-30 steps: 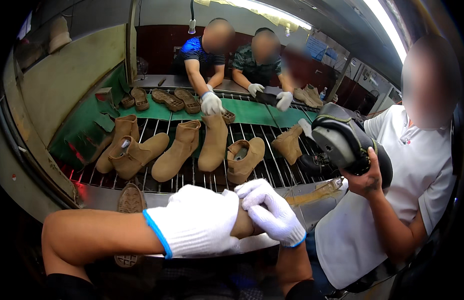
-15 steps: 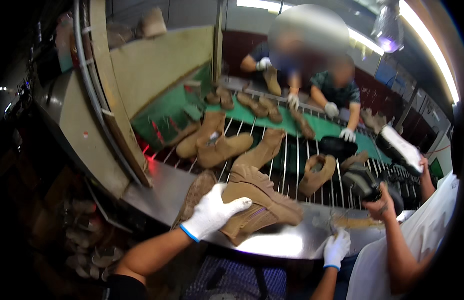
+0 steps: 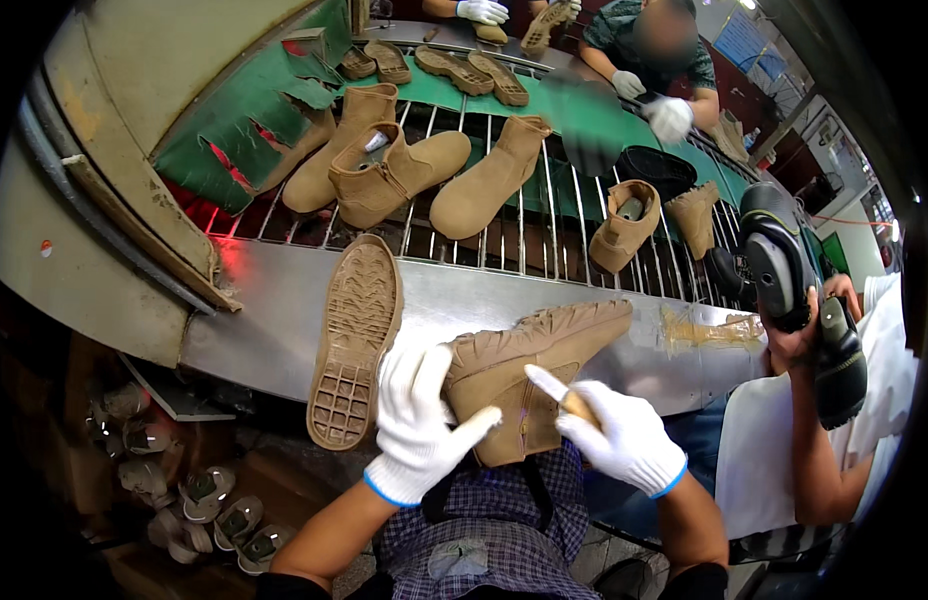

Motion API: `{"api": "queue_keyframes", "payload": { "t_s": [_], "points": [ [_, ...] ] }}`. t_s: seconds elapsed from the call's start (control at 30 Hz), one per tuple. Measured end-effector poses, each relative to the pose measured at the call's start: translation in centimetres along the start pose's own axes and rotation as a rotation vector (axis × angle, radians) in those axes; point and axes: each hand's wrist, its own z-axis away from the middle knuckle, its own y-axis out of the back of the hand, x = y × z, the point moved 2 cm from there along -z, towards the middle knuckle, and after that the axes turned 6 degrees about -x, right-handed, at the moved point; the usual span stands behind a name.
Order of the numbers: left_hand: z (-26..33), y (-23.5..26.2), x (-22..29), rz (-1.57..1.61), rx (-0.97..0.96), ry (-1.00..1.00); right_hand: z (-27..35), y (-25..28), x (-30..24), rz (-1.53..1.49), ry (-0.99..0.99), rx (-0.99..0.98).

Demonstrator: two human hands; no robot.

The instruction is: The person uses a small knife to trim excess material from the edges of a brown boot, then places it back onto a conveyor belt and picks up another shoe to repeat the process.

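Left hand [image 3: 416, 425], white glove, fingers spread, thumb pressed on tan boot [image 3: 529, 372]; loose hold at heel end. Right hand [image 3: 616, 432] gloved, index raised, touching boot shaft; small tan item at palm, hard to make out. Boot over steel ledge [image 3: 284, 315], toe toward upper right, lower shaft hidden behind hands. Loose sole [image 3: 354, 340] just left, tread up. More tan boots [image 3: 404, 170] on slatted conveyor [image 3: 529, 225] beyond. Co-worker's hand [image 3: 799, 335] at right holds black boot [image 3: 784, 265], partly cut off. Far gloved hands blurred.
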Motion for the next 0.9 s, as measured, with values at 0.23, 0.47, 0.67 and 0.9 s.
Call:
{"api": "queue_keyframes", "payload": {
  "t_s": [0.23, 0.47, 0.67, 0.9],
  "points": [
    [-1.4, -2.9, -2.5, 0.292, -0.346, 0.214, -3.8, -1.5, -3.3, 0.423, 0.097, 0.048],
    [-0.7, -5.3, -2.9, 0.215, -0.051, -0.046, -1.7, -4.5, -8.3, 0.474, 0.214, 0.028],
    [-0.7, -4.7, -2.9, 0.138, -0.053, -0.086, -2.1, -1.9, -3.5, 0.293, 0.193, 0.028],
    [-1.6, -3.6, -2.1, 0.013, -0.125, -0.075, -1.0, -1.8, -0.9, 0.289, -0.008, 0.031]
  ]
}}
